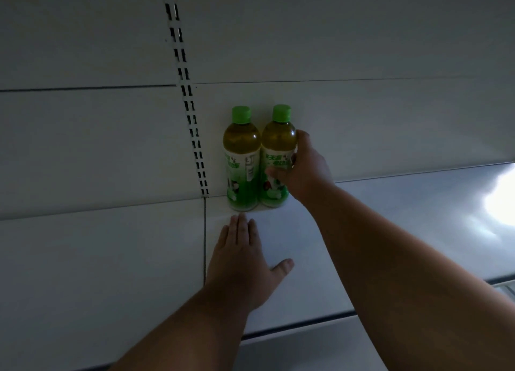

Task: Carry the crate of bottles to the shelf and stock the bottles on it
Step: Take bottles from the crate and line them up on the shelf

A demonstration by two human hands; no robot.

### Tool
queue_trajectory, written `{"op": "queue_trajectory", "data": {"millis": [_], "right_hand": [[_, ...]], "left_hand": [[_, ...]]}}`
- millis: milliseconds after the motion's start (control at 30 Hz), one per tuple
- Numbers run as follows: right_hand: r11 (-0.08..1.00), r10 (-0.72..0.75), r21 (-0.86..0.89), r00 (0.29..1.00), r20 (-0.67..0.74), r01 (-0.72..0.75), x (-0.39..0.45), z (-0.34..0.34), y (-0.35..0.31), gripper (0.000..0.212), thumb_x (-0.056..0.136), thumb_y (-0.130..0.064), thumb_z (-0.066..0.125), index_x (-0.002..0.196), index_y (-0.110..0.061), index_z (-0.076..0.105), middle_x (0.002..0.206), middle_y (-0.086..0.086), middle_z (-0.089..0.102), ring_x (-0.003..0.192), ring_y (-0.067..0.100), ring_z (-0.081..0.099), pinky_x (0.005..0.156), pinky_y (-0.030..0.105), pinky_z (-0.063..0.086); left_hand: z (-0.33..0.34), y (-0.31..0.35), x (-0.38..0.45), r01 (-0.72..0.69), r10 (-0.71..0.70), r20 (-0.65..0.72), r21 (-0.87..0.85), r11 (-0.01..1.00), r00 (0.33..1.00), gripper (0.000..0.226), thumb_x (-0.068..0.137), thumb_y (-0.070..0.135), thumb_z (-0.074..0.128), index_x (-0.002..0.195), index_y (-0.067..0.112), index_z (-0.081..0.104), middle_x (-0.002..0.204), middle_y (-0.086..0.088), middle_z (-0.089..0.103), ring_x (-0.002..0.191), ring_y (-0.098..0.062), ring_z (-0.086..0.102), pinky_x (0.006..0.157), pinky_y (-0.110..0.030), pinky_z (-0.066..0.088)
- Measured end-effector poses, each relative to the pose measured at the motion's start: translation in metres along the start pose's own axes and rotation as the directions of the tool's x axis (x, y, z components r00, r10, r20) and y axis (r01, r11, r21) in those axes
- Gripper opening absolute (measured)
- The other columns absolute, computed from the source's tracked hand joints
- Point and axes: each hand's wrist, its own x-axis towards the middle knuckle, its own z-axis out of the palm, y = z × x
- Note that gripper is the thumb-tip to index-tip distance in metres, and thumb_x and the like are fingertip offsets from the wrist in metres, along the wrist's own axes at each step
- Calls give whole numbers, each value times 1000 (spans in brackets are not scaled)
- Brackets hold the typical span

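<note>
Two green-capped bottles [242, 159] [277, 156] — two hands [239, 262] [303, 170] — one white shelf [362, 231].

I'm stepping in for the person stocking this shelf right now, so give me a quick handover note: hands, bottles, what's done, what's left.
Right hand: wrapped around the right bottle, which stands upright on the shelf against the back panel.
Left hand: open, flat on the shelf just in front of the left bottle, holding nothing.
Bottles: two green-capped bottles side by side, close or touching, beside the slotted upright.
Done: both bottles placed on the shelf.
Left: release the right bottle. The crate is out of view, so I cannot tell how many bottles remain to stock.
</note>
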Motion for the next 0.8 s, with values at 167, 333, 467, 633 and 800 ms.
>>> {"op": "queue_trajectory", "data": {"millis": [167, 333, 467, 633, 800], "right_hand": [[999, 41, -6, 999, 3, -41, -2, 0, 0, 75, 75, -35, 85, 134, -19, 41, 122, 6, 65, 110, 28, 63, 79, 33, 48], [994, 76, -75, 997, -13, -77, -41, -12, 8, 90, 76, -35, 84, 146, -19, 32, 138, 9, 51, 124, 26, 54, 100, 42, 49], [953, 68, -296, 997, 25, -57, -96, -41, 15, 79, 80, -38, 77, 144, -20, 36, 138, 11, 48, 127, 31, 48, 101, 43, 46], [848, 162, -518, 985, 54, -111, -192, -92, 3, 76, 82, -42, 70, 144, -22, 32, 140, 10, 43, 127, 32, 44, 101, 44, 44], [736, 326, -600, 941, -91, -314, -317, -138, -2, 76, 83, -48, 68, 144, -22, 32, 142, 12, 42, 129, 33, 44, 102, 46, 43]], "left_hand": [[2, 0, 2, -12, 12, 20, 6, 1000, 1000, 110, 83, 83, 23, 155, 7, -11, 164, -14, -17, 151, -24, -15, 122, -38, -7], [-1, -2, 3, -34, 35, 47, -37, 999, 998, 110, 84, 82, 29, 156, 7, -7, 165, -15, -10, 152, -26, -9, 122, -39, -4], [-24, -6, -8, -141, 144, 59, -44, 989, 988, 101, 87, 76, 35, 157, 12, 2, 165, -12, 5, 151, -28, 7, 121, -40, 7], [-64, 12, -59, -410, 410, -21, -19, 912, 912, 81, 90, 67, 46, 153, 19, 26, 154, -7, 35, 137, -28, 34, 110, -40, 30], [-75, 60, -144, -604, 605, -24, -101, 790, 796, 72, 88, 64, 53, 148, 27, 36, 143, -3, 46, 128, -26, 43, 103, -40, 37]]}}
